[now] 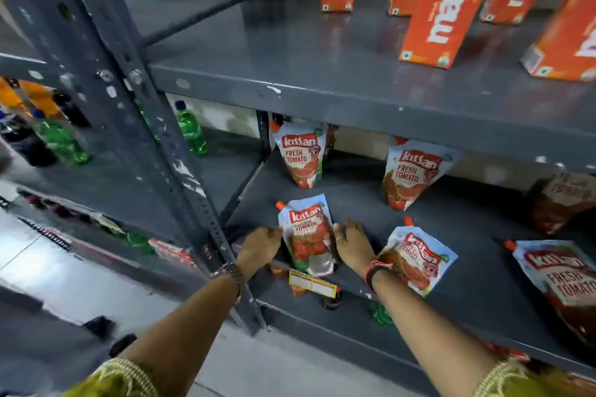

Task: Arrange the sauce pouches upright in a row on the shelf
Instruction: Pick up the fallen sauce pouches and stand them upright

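Observation:
Several tomato sauce pouches sit on the grey middle shelf. One pouch with an orange cap stands near the shelf's front left, between my hands. My left hand touches its left side and my right hand its right side. Two pouches stand upright at the back: one at the left, one further right. Another pouch leans just right of my right wrist. A large pouch lies at the far right, and a shaded one sits behind it.
Orange juice cartons stand on the shelf above. A grey upright post rises left of my left hand. Green bottles stand in the neighbouring bay. A yellow price tag hangs on the shelf's front edge.

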